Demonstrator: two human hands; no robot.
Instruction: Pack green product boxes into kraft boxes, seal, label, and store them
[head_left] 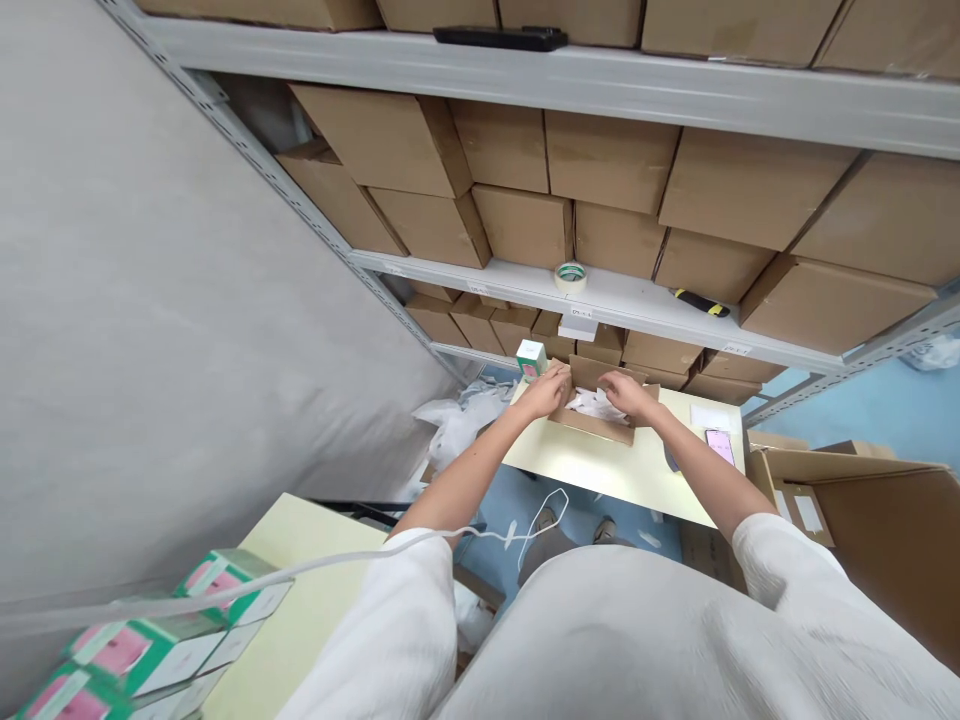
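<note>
An open cardboard box (596,427) stands on the pale yellow table with its flaps up. Crumpled white packing material (592,403) lies inside it. My left hand (549,390) is closed at the box's left side, its fingers curled on the cardboard edge. Over the right part of the opening, my right hand (628,393) has its fingers bent together at the white material; its fingertips are small and partly hidden. Just behind my left hand, a small green and white carton (531,358) stands upright.
Shelves (630,300) packed with brown boxes rise behind the table, holding a tape roll (571,277) and a yellow-black cutter (702,303). A phone (720,445) lies at the table's right. A large open carton (885,540) stands right; a white cable (337,562) crosses left. Green cartons (150,650) sit lower left.
</note>
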